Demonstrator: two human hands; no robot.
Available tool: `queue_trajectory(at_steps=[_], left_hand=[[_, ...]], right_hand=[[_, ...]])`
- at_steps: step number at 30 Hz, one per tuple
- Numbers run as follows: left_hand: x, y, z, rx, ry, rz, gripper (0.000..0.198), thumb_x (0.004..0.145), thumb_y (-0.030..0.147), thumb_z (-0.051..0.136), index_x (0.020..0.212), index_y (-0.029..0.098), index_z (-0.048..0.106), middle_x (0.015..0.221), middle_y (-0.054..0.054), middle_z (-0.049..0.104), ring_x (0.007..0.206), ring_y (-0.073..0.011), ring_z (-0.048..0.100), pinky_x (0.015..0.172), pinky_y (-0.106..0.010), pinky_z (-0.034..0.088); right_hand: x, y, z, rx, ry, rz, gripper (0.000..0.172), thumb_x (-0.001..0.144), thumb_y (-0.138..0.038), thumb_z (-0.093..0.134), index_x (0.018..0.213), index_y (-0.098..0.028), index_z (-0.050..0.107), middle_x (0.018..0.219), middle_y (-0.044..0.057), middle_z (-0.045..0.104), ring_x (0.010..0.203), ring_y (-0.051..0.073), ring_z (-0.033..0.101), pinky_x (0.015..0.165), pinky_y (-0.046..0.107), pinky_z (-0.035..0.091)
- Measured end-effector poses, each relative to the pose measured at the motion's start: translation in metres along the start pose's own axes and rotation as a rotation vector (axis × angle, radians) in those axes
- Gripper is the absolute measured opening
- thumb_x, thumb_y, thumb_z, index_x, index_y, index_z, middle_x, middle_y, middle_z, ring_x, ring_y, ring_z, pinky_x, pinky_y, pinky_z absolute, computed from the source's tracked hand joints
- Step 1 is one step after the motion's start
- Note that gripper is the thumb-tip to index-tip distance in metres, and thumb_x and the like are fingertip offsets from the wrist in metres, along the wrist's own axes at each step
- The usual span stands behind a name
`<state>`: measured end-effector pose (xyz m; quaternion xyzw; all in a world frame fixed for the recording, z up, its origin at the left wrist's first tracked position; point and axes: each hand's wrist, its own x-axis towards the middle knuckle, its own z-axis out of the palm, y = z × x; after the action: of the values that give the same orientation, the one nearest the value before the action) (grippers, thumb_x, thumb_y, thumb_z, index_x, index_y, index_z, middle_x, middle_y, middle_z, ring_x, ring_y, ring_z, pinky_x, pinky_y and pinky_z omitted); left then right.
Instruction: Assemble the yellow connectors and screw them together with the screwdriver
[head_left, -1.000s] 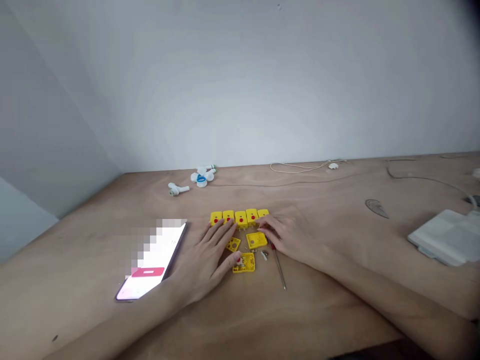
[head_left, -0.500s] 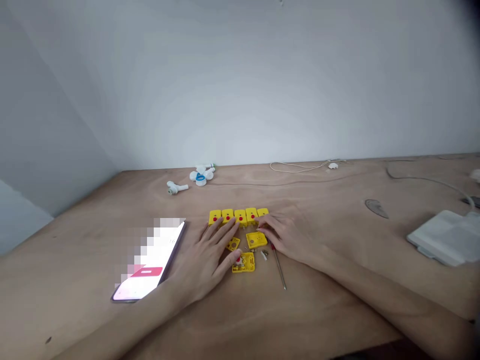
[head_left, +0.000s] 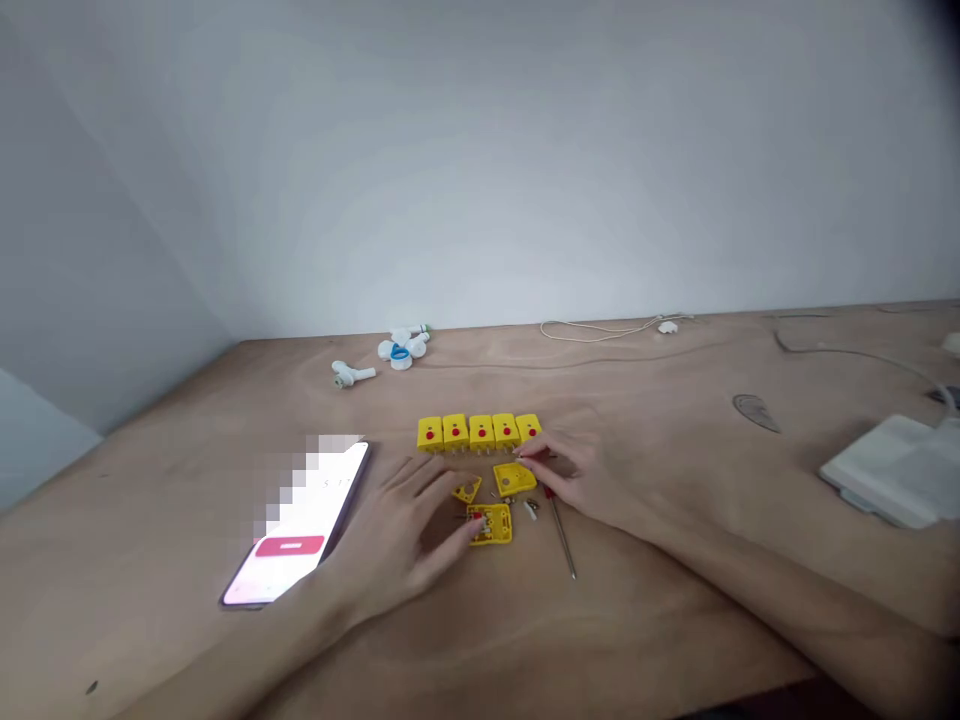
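Both hands hovered around a small open yellow housing [head_left: 490, 524] on the wooden table [head_left: 637, 640].
The housing, with red parts inside, lay just below a yellow cover [head_left: 514, 479], with a small yellow piece [head_left: 466, 490] beside them. The left hand [head_left: 397, 540] was loosely spread, its thumb tip at the housing's left edge, pinching nothing visible. The right hand [head_left: 566, 480] had its fingers close together, their tips at the cover's upper edge; whether they pinched anything could not be told. Five red-dotted yellow blocks [head_left: 480, 433] stood in a row beyond. A red-handled screwdriver [head_left: 562, 535] lay under the right hand, and a phone [head_left: 300, 525] lay left of the left hand.
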<state>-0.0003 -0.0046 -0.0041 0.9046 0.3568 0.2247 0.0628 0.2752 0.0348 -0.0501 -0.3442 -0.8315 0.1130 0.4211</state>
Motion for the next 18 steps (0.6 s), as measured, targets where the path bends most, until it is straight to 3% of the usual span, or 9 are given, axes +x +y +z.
queue_trajectory(at_steps=[7,11,14,18], left_hand=[[-0.0044,0.0005,0.002,-0.095,0.089,0.049,0.014,0.095,0.028,0.06,0.102,0.021,0.069,0.1,-0.006,0.072,0.091,-0.0238,0.066,0.078,-0.036,0.054],[-0.0051,-0.0008,0.0011,-0.126,0.12,0.099,0.009,0.091,0.023,0.061,0.093,0.02,0.069,0.092,-0.005,0.072,0.083,-0.0222,0.067,0.073,-0.035,0.054],[-0.0067,-0.0003,0.0017,-0.127,0.115,0.166,0.01,0.089,0.019,0.063,0.097,0.021,0.07,0.092,-0.004,0.074,0.083,-0.0218,0.068,0.075,-0.036,0.055],[-0.0089,-0.0002,0.0049,-0.094,0.119,0.225,0.015,0.09,0.018,0.064,0.103,0.02,0.071,0.097,-0.003,0.076,0.085,-0.0219,0.071,0.081,-0.037,0.056]], right_hand=[[-0.0011,-0.006,0.0022,0.094,0.004,0.049,0.007,0.094,-0.029,0.071,0.09,-0.023,0.072,0.086,0.0,0.076,0.075,0.017,0.07,0.073,0.031,0.06],[-0.0008,-0.0065,0.0032,0.152,0.024,0.066,0.009,0.095,-0.027,0.07,0.102,-0.024,0.074,0.092,0.001,0.077,0.078,0.017,0.072,0.076,0.031,0.061],[-0.0016,-0.0039,0.0042,0.147,0.022,0.034,0.019,0.097,-0.026,0.067,0.114,-0.026,0.075,0.103,0.002,0.079,0.086,0.019,0.074,0.082,0.033,0.062],[-0.0024,-0.0018,0.0041,0.153,0.008,0.0,0.017,0.098,-0.027,0.066,0.11,-0.026,0.077,0.101,0.002,0.079,0.089,0.02,0.075,0.084,0.034,0.062]])
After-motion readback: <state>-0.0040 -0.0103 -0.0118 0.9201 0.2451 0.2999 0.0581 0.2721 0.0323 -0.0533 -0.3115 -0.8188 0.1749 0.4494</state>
